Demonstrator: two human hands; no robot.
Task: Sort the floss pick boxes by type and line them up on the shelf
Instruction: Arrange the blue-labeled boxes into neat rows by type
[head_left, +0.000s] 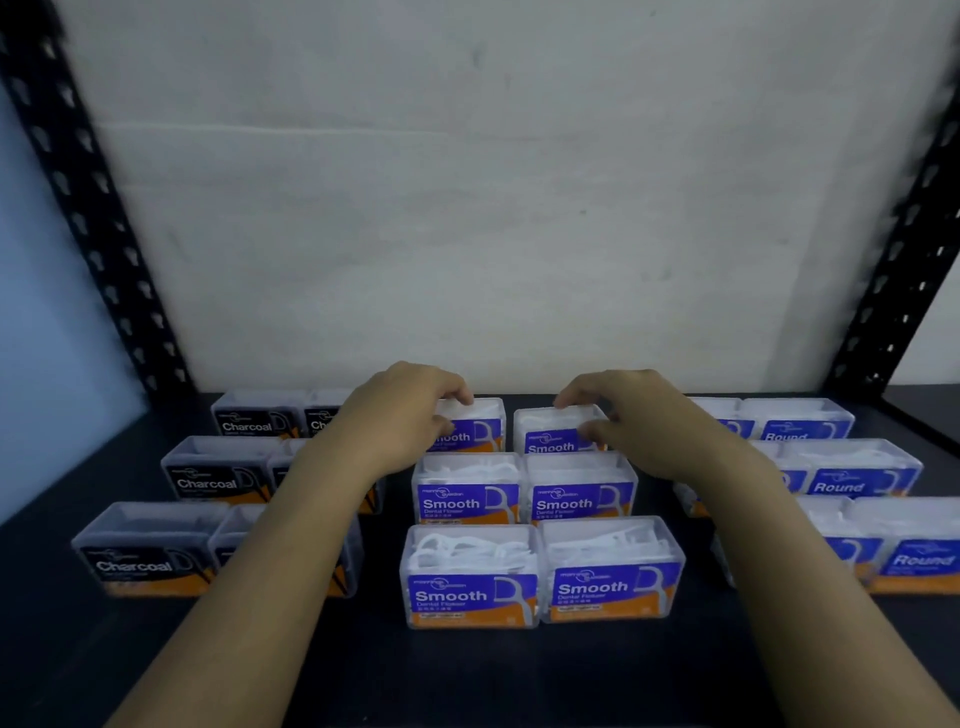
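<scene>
Left of the left-hand grip, the Charcoal boxes (208, 483) stand in three rows of two on the dark shelf (467, 675), labels facing the person. The left forearm crosses over the inner ones and hides part of them.

The left hand (405, 415) grasps the rear left Smooth box (480, 428). Its fingers curl over the top far edge and the thumb presses the front label. Just right of that grip a narrow gap opens, and beyond it stands the rear right Smooth box (550, 431). The right hand (623, 421) pinches this box the same way, fingers hooked over the back and thumb on the label. Both boxes appear to rest on the shelf, though the hands hide their bases. The right one sits a little nearer the person than the left.

On the near side of both grips, four more Smooth boxes (524, 540) stand in two tidy pairs, each pair touching side by side.

Right of the right-hand grip, the Round boxes (852, 478) make their own three rows, partly behind the right forearm.

The sorting looks done, and the step in hand seems to be squaring up the back Smooth pair. The next move likely calls for sliding the two boxes together until they touch. They should then be evened front to back so they line up with the pairs in front, without nudging those.
</scene>
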